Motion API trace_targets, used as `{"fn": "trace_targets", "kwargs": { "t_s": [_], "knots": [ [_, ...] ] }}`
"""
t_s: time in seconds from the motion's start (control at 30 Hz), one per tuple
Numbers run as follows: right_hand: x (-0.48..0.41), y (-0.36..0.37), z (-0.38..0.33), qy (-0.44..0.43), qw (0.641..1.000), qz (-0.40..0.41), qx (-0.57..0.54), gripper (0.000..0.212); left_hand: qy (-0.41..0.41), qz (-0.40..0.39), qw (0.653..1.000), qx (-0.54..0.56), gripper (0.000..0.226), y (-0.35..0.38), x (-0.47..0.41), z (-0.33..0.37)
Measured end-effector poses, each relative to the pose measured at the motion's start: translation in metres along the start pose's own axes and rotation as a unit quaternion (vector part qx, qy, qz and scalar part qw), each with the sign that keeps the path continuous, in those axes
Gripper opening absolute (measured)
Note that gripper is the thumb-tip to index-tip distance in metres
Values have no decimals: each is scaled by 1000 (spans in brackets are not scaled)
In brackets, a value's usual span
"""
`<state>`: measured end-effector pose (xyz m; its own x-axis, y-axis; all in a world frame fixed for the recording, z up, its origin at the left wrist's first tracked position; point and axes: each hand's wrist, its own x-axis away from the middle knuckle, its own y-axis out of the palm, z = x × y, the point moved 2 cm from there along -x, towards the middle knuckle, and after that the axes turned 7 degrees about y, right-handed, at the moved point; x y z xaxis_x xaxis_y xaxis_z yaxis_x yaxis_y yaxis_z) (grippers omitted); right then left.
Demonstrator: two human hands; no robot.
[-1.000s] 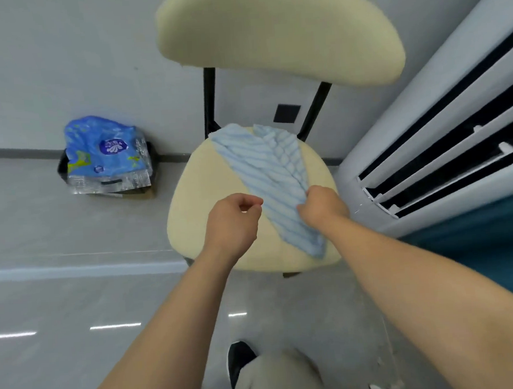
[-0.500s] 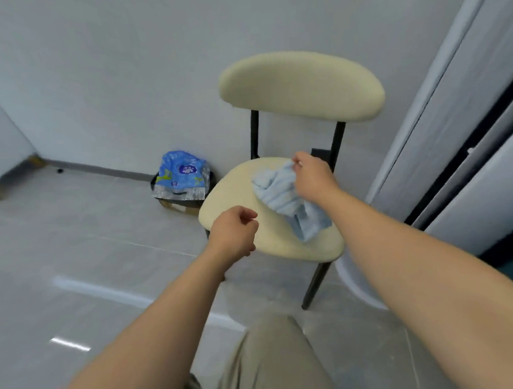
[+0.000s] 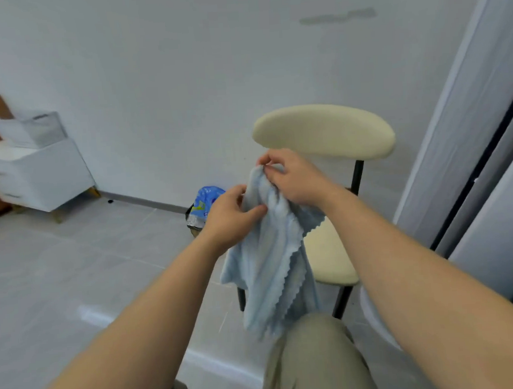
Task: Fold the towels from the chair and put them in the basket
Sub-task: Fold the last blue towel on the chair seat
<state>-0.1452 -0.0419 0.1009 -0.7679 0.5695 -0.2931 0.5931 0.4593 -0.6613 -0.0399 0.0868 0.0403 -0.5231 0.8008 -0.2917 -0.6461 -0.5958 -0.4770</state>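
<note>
The light blue towel (image 3: 271, 253) hangs in the air in front of the chair (image 3: 325, 131), off the seat; both hands hold it near its top. The right hand (image 3: 293, 178) pinches the top edge, finger and thumb pressed together on the cloth; the left hand (image 3: 231, 221) grips a bunch a bit lower, thumb on the front and the other fingers curled behind.

The step looks like opening the towel out so it can be folded; to do it well, I think each hand should find a corner of the same edge, then pull apart so the cloth hangs flat; a bunched towel makes a lumpy fold. The cloth looks soft and floppy, so a light pinch should be enough; sliding along the wavy edge may lead to a corner.

Some things are hard to see; the towel's corners are lost in the folds, and its bottom end is blurry by the knee (image 3: 311, 356). I cannot tell if more towels wait on the seat, as the towel and arm cover part of it. A blue packet (image 3: 209, 198) sits on something dark by the wall, mostly hidden behind the left hand; I cannot tell if that is the basket.
</note>
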Motion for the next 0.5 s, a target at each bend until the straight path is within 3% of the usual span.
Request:
{"fn": "trace_targets", "kwargs": {
  "t_s": [0.07,0.2,0.33,0.43,0.5],
  "knots": [
    [-7,17,8,5,999,5,37,18,-12,24,1000,-3,18,-2,2,-23],
    [-11,54,42,43,989,-16,142,16,-45,99,994,-25,31,-10,2,-71],
    [-8,96,77,65,989,-17,130,15,-64,118,990,-48,26,-13,4,-117],
    [-6,124,99,80,982,-84,148,38,-88,106,985,-108,18,-18,-5,-138],
    [-7,132,104,98,969,-142,177,42,-84,99,981,-141,14,-25,-16,-140]
  ]
}}
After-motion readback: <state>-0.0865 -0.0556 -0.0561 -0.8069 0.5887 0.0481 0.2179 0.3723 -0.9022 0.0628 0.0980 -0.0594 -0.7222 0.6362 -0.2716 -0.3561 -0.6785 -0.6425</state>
